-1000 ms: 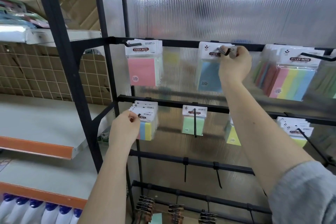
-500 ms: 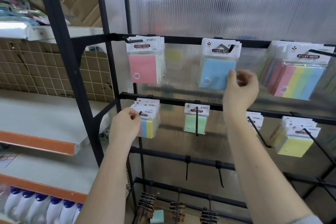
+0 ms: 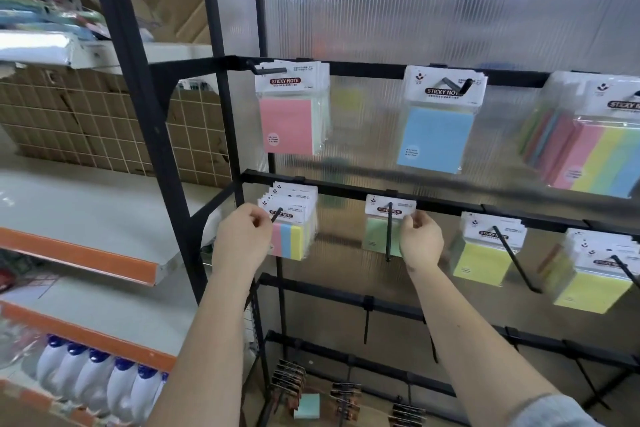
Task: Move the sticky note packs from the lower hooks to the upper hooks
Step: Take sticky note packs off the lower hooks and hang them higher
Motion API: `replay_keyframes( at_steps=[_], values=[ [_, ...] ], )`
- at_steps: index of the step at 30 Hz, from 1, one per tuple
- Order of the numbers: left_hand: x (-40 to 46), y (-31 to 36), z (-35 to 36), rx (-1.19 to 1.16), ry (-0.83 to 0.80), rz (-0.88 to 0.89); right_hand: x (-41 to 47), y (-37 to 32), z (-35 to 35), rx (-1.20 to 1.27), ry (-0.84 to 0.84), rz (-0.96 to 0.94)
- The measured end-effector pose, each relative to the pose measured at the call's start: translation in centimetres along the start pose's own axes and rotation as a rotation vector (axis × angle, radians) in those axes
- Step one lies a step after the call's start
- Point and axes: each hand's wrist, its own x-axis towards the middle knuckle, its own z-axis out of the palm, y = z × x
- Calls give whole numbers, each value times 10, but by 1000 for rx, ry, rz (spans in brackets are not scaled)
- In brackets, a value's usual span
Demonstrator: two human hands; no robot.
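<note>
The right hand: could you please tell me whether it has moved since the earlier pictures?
Yes. The right hand has come down from the upper rail by the blue pack to the lower rail, where its fingers pinch the green pack.

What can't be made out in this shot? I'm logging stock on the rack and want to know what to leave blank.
Head view:
- Striped packs, upper right: cut off by the frame edge, count unknown.
- Pink packs: how many hang behind the front one is hidden by it.
- Green pack: right side covered by the right hand.
- Small print on every header card: too small.
</note>
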Motion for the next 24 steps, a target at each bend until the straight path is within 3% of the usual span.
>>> replay_keyframes(
  at_steps=[6,15,21,24],
  values=[
    [0,-3,-1,5,-1,-11,8,10,8,-68,-38,17],
    [0,-5,-1,0,6,-11,-8,12,14,-2,143,26],
    [1,-10,-1,-30,-1,-7,-11,16,11,86,-97,63],
    [6,-14,-2,-62,-15,-44,-16,16,7,143,-103,87]
  ],
)
